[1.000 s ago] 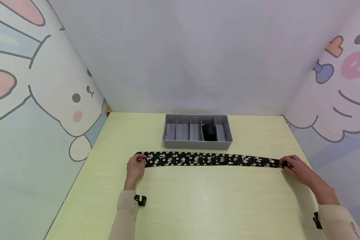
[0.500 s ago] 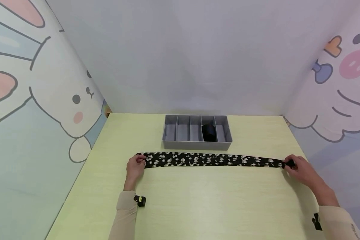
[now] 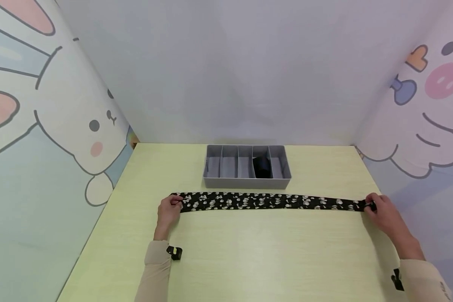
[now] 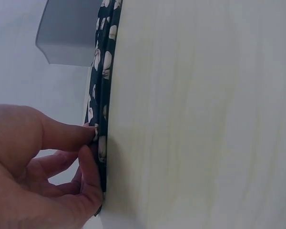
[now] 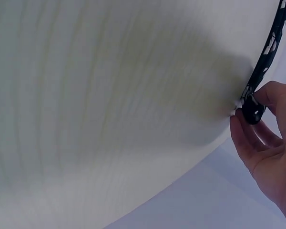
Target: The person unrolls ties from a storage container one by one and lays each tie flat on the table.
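Note:
A black necktie [image 3: 249, 201] with a pale floral-looking print lies stretched across the table below the tray. It is wider at the left and tapers to the right. My left hand [image 3: 168, 212] pinches its wide end between thumb and fingers, close to the tabletop, as the left wrist view also shows. At the far right, my right hand [image 3: 385, 216] grips the narrow end. In the right wrist view a small dark bundle [image 5: 252, 110] of the tie sits between thumb and fingertips. Part of each end is hidden by the fingers.
Behind the tie stands a grey tray [image 3: 247, 183] with several compartments. A rolled-looking black item [image 3: 262, 167] sits in its second compartment from the right. The pale wooden table [image 3: 256, 251] meets a plain back wall and cartoon-printed side panels.
My right hand has moved a little to the right, and more of the tie's narrow end shows laid out. My left hand stays on the wide end.

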`<state>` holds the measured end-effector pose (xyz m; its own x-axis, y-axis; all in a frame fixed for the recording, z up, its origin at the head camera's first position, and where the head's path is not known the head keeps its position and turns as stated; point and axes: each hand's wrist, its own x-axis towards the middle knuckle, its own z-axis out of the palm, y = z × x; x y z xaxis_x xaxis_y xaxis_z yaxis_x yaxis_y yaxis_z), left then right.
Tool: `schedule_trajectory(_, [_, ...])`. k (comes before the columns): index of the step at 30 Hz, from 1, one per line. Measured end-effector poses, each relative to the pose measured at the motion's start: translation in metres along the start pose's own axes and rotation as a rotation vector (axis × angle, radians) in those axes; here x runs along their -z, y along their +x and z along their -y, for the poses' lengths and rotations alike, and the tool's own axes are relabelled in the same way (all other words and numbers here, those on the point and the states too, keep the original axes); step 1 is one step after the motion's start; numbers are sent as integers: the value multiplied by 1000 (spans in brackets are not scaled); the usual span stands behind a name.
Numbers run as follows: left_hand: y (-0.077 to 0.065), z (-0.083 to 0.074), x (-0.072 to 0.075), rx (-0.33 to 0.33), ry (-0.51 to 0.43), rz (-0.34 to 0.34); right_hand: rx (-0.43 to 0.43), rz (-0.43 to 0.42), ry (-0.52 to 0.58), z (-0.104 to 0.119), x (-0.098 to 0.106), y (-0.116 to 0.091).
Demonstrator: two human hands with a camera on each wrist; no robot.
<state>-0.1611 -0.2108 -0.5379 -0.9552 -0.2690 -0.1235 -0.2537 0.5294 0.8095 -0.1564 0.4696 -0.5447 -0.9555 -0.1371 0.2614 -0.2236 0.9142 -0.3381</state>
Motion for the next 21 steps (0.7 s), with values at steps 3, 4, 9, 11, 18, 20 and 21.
schedule_trajectory(3, [0, 0, 0, -4, 5, -1, 22, -35, -9, 0, -1, -1])
schedule_trajectory(4, [0, 1, 0, -4, 7, -2, 31, -50, -15, 0, -2, -1])
schedule_trajectory(9, [0, 1, -1, -8, 11, -5, 65, -121, -24, -2, -2, -2])
schedule_trajectory(11, [1, 1, -1, -10, 10, -4, 71, -129, -28, -2, -1, -2])
schedule_trajectory(18, [0, 0, -2, 4, 14, -6, 44, -157, -52, -2, 1, -4])
schedule_trajectory(20, [0, -1, -1, 5, 9, -3, 53, -195, -56, -2, 0, -3])
schedule_trajectory(21, [-1, 0, -1, 5, 8, -3, 51, -200, -59, -3, 0, -3])
